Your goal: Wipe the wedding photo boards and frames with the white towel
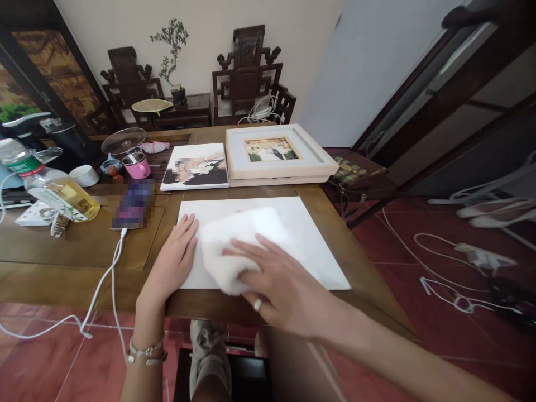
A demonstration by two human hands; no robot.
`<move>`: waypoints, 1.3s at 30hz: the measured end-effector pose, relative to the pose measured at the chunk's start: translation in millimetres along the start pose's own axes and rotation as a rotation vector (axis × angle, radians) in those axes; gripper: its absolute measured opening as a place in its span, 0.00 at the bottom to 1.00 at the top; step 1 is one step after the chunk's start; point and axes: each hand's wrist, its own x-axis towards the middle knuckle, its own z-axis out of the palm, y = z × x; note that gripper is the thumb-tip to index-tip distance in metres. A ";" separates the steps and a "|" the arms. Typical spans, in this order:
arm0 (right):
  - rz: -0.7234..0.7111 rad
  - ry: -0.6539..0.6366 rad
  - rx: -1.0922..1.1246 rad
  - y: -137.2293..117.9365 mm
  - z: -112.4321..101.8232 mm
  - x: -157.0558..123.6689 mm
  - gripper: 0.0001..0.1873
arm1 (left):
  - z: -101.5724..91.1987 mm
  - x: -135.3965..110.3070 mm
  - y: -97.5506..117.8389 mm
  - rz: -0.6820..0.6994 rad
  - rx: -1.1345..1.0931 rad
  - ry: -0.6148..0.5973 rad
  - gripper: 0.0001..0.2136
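On a white panel (316,245), wiping looks unfinished, the right hand (280,285) grasping a cloth (240,226), the left hand (178,254) lying flat, unclenched.

Home, by the look of it; likely a sitting room. Carved dark chair (248,84) at upper centre, second chair (124,67) at upper left, small side table (197,104) between, bearing a potted plant (171,42). Wooden tabletop (100,282) across the middle; pink mug (134,168) at left. Red floor tiles (402,237), lower right; pale shoes (481,211), right edge.
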 end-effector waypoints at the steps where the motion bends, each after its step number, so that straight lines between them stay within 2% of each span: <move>1: 0.025 0.020 -0.024 7.7 -0.1 9.7 0.16 | 0.1 -0.1 0.0 -0.001 0.004 -0.003 0.23; 5: 0.120 0.052 -0.138 31.3 1.3 50.5 0.16 | 0.1 -0.1 0.0 -0.001 0.006 -0.008 0.23; 9: 0.153 0.033 -0.208 31.5 4.5 71.0 0.18 | -0.2 0.3 0.6 -0.008 -0.005 -0.007 0.23; 13: 0.067 0.014 -0.201 9.3 9.5 55.5 0.19 | -0.9 0.3 0.5 0.013 -0.016 -0.012 0.22; 19: -0.089 -0.057 -0.112 -34.7 14.5 7.8 0.10 | -2.1 0.3 -2.5 0.009 -0.027 -0.039 0.23; 21: -0.117 -0.062 -0.080 -40.5 14.8 -3.1 0.09 | -2.6 0.1 -2.8 0.008 -0.022 -0.041 0.24; 24: -0.103 -0.036 -0.046 -33.4 12.9 -9.7 0.11 | -2.6 0.0 -1.8 0.009 -0.015 -0.033 0.24; 27: -0.018 0.032 -0.042 -13.8 8.0 -3.2 0.15 | -1.8 0.2 0.0 0.000 -0.010 0.001 0.24; 30: 0.101 0.069 -0.106 1.8 3.2 14.7 0.17 | -1.0 0.6 1.8 -0.009 -0.036 0.053 0.23; 34: 0.188 0.056 -0.251 0.1 3.7 42.1 0.18 | -3.1 -0.7 7.0 -0.036 -0.103 0.130 0.22; 36: 0.149 0.017 -0.268 -7.6 6.6 51.1 0.18 | -5.8 -2.8 10.8 -0.063 -0.157 0.187 0.23; 39: -0.016 -0.062 -0.217 -19.9 11.1 54.3 0.18 | -10.2 -6.3 15.3 -0.071 -0.268 0.267 0.25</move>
